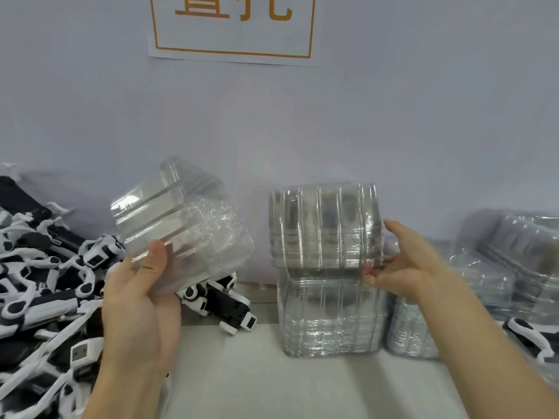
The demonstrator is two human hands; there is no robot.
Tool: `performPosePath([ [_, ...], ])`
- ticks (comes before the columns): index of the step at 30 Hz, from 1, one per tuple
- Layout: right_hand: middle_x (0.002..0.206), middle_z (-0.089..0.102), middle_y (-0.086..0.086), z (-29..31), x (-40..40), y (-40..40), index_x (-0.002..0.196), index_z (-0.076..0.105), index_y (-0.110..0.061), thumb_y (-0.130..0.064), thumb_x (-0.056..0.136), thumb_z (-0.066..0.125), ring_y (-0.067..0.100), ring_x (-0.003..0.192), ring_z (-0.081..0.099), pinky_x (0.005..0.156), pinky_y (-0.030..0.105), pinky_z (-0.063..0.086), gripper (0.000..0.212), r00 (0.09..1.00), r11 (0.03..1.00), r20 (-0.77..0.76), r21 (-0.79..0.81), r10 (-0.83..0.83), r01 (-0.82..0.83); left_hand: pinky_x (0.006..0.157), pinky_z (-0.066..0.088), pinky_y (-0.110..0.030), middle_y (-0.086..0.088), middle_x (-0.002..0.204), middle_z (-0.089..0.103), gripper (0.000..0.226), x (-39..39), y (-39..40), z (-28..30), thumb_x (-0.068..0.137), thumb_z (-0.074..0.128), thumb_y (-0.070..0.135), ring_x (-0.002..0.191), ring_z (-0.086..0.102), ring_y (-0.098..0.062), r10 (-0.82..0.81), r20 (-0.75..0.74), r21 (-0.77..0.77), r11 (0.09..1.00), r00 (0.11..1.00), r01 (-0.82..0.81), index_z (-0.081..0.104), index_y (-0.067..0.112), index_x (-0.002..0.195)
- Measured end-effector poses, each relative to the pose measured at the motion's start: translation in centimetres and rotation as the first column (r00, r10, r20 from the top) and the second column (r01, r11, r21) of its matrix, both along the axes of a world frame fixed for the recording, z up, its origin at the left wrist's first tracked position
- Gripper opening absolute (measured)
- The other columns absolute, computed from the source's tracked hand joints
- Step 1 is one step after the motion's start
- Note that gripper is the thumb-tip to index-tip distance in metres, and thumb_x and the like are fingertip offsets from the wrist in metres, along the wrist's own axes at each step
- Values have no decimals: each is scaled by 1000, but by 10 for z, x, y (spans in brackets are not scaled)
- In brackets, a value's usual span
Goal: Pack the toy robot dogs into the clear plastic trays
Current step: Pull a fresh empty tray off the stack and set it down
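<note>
My left hand [137, 300] grips a clear plastic tray [181, 228], held tilted in the air above the table's left side, thumb on its near face. My right hand [402, 261] holds the right edge of a stack of nested clear trays [323, 225], which sits on top of a second stack of clear trays [329, 319] standing on the table. A heap of black-and-white toy robot dogs [39, 282] fills the left. One toy dog [227, 306] lies on the table just below the tray in my left hand.
More clear trays [508, 261] are piled at the right against the grey wall, with another short stack [408, 331] beside the central one. A white-and-black toy part [526, 334] lies at the right edge. Pale tabletop [257, 382] spreads in front.
</note>
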State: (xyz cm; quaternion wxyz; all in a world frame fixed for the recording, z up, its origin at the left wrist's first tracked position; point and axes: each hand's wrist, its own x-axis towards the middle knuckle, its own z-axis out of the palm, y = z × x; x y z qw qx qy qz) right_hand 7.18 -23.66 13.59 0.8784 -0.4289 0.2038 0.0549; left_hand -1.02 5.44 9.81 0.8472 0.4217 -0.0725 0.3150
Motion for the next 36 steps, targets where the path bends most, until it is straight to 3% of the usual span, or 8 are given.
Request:
performPosePath([
  [6, 74, 62, -5, 15, -4, 5, 87, 67, -21, -61, 75, 78, 12, 55, 54, 61, 30, 52, 43, 996, 925, 86, -381, 27, 8, 99, 53, -40, -1, 97, 76, 23, 1, -3, -2, 86, 57, 24, 99, 72, -19, -30, -4, 3, 1000, 1000, 30, 67, 8, 99],
  [10, 157, 34, 7, 9, -4, 17, 158, 17, -16, -69, 74, 74, 30, 138, 42, 116, 51, 34, 114, 990, 752, 137, -648, -38, 119, 99, 53, -39, -2, 98, 76, 24, 0, -6, 0, 86, 58, 24, 99, 72, -19, -41, -2, -2, 999, 999, 41, 67, 7, 100],
  [14, 161, 13, 19, 1, -7, 25, 157, 1, -25, -56, 86, 68, 48, 140, 31, 114, 62, 29, 102, 914, 234, 363, -887, -178, 398, 97, 55, -38, -2, 94, 77, 32, 0, -7, 1, 85, 58, 24, 93, 74, -17, -48, -4, -10, 999, 999, 48, 65, 1, 106],
  [17, 165, 1, 2, 1, -4, 42, 154, 6, -38, -55, 87, 66, 40, 149, 13, 117, 62, 16, 92, 825, -22, 563, -825, 40, 564, 98, 54, -39, -5, 99, 76, 37, 1, -9, 1, 85, 59, 24, 97, 73, -20, -66, -16, -20, 998, 998, 66, 63, -1, 113],
  [21, 166, -7, -9, -5, 9, 43, 154, 6, -45, -58, 91, 59, 40, 150, -14, 113, 60, 18, 83, 883, -366, 346, -814, 316, 450, 98, 55, -37, -5, 102, 76, 28, 1, -11, 1, 85, 59, 23, 102, 72, -21, -97, -20, -14, 995, 995, 96, 66, 4, 105],
  [29, 165, 10, -5, -8, -9, 41, 150, 28, -43, -39, 93, 67, 29, 153, 3, 115, 53, 18, 70, 821, -246, 488, -792, 295, 559, 77, 58, -27, -4, 79, 75, 26, 5, -19, 3, 75, 69, 29, 76, 73, -17, -14, -126, 88, 996, 992, 25, 70, 5, 85],
  [32, 130, 55, -12, -20, -44, 67, 127, 58, -31, -25, 92, 64, 3, 126, 48, 108, 26, 38, 36, 561, 197, 775, -623, 292, 757, 78, 54, -32, -4, 83, 76, 32, 5, -29, 3, 72, 73, 33, 80, 73, -19, 34, -162, 182, 983, 986, -4, 72, 5, 88],
  [36, 88, 76, -12, -34, -86, 95, 99, 74, -27, -22, 96, 65, 4, 86, 71, 77, 16, 53, 10, 597, 699, 769, -556, 228, 449, 71, 54, -33, -2, 89, 78, 29, 0, -44, 3, 77, 80, 41, 84, 75, -18, 74, -181, 377, 926, 981, 0, 75, 16, 91],
])
